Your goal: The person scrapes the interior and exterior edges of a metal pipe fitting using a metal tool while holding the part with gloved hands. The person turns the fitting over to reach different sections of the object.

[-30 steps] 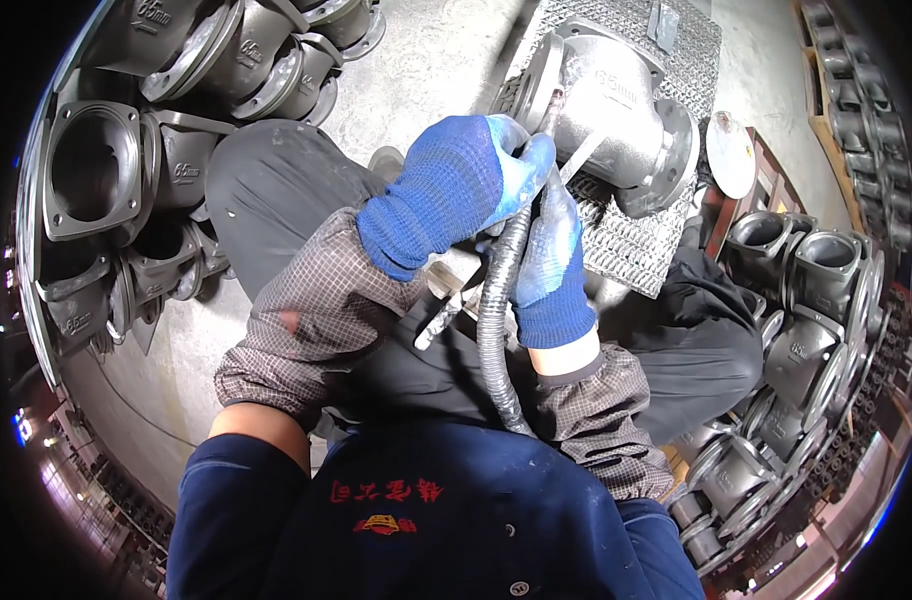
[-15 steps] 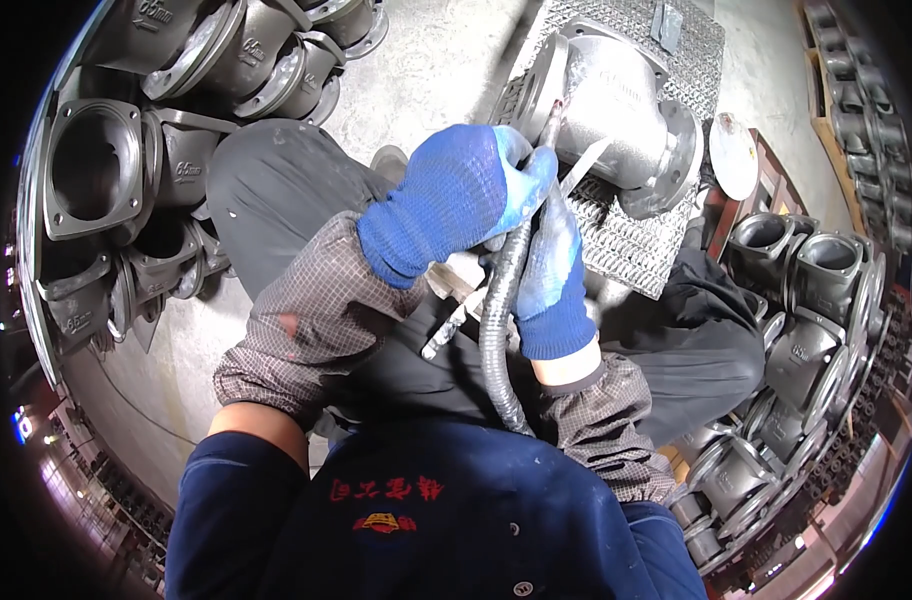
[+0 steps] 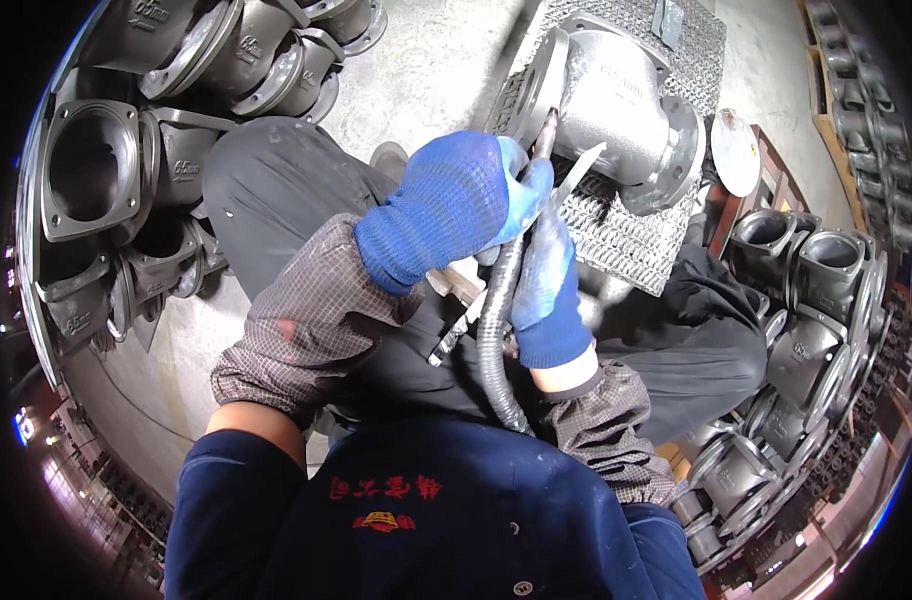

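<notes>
My left hand point(image 3: 456, 195), in a blue knitted glove with a pale coated palm, is wrapped round the front of a flexible-shaft tool point(image 3: 502, 300) with a ribbed metallic hose. Below it my right hand point(image 3: 548, 290), gloved alike, closes on the same tool from the right side. The slim dark tip points away from me at the near flange of a silvery cast valve body point(image 3: 616, 105); whether it touches is unclear. A pale pointed strip point(image 3: 581, 172) sticks out beyond my right hand; its kind I cannot make out. The valve body lies sideways on a textured metal plate point(image 3: 631, 245).
Grey valve castings point(image 3: 94, 170) are stacked at the left, and more castings point(image 3: 806, 350) at the right. A round white disc point(image 3: 736, 155) stands beside the plate. A flat grey piece point(image 3: 666, 22) lies at its far end. My bent knees flank the work.
Both hands and the tool have shifted slightly toward me and to the left, and the tip has drawn back a little. The valve body looks nearly unmoved.
</notes>
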Action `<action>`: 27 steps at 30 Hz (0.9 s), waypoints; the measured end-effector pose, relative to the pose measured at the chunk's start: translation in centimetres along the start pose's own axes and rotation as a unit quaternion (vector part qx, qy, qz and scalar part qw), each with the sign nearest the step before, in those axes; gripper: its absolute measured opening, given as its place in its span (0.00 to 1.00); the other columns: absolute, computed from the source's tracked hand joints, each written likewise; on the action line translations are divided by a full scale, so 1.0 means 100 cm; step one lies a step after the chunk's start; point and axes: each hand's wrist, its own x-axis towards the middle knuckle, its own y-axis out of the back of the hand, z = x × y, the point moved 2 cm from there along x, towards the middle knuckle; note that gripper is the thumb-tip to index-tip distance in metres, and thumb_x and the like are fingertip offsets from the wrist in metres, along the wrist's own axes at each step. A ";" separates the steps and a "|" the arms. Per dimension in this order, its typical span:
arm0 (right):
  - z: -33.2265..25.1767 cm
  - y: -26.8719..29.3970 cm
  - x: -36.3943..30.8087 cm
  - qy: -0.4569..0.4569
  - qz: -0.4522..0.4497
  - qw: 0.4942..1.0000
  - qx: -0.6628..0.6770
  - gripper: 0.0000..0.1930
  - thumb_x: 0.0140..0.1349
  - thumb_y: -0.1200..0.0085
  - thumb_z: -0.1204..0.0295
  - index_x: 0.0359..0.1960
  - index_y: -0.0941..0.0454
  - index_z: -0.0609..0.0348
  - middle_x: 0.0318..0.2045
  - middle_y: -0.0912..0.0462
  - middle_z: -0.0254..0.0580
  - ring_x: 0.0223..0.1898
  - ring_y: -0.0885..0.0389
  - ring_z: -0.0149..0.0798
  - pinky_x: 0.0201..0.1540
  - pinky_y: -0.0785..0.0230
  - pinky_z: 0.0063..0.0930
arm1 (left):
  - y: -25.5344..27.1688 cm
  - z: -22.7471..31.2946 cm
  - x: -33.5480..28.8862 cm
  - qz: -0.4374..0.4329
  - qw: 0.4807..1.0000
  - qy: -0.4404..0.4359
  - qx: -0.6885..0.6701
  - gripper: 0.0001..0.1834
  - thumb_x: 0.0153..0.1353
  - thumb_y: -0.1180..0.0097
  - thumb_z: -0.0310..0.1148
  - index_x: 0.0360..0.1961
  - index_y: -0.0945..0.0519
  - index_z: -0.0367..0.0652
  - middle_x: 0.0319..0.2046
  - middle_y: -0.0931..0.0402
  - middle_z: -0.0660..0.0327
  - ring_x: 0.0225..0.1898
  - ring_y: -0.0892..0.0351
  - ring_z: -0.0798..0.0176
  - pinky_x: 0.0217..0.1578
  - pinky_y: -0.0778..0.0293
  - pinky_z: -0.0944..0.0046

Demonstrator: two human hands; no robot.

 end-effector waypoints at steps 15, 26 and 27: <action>-0.023 -0.029 -0.010 -0.061 0.004 0.988 0.139 0.22 0.67 0.64 0.49 0.40 0.31 0.58 0.22 0.27 0.37 0.14 0.30 0.29 0.12 0.38 0.19 | 0.014 0.005 0.004 -0.012 0.992 0.015 -0.121 0.29 0.58 0.49 0.55 0.33 0.19 0.33 0.18 0.22 0.57 0.22 0.22 0.65 0.26 0.26 0.66; -0.023 0.003 -0.006 -0.066 -0.064 0.994 0.054 0.22 0.66 0.61 0.54 0.55 0.34 0.54 0.28 0.26 0.36 0.16 0.29 0.30 0.14 0.36 0.18 | -0.017 -0.013 0.020 -0.086 0.968 0.061 -0.227 0.26 0.61 0.50 0.52 0.21 0.22 0.38 0.12 0.28 0.64 0.14 0.30 0.73 0.16 0.34 0.73; -0.029 0.005 -0.006 -0.052 -0.049 0.997 0.021 0.22 0.66 0.61 0.55 0.55 0.34 0.54 0.28 0.26 0.36 0.16 0.29 0.29 0.14 0.36 0.17 | -0.020 -0.014 0.024 -0.063 0.970 0.002 -0.237 0.25 0.62 0.50 0.50 0.23 0.22 0.37 0.13 0.29 0.65 0.15 0.31 0.74 0.16 0.34 0.73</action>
